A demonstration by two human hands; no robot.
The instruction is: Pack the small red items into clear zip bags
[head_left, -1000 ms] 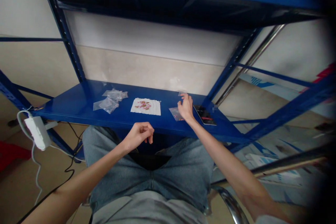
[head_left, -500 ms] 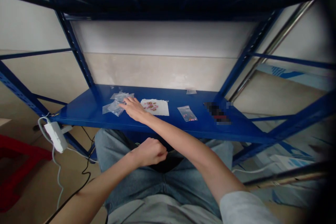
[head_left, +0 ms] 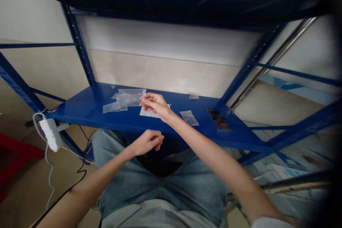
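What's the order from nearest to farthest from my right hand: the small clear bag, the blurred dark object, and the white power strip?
1. Small clear bag: on the shelf, right of your right hand.
2. Blurred dark object: farther right on the shelf.
3. White power strip: far left, beyond the shelf's end.
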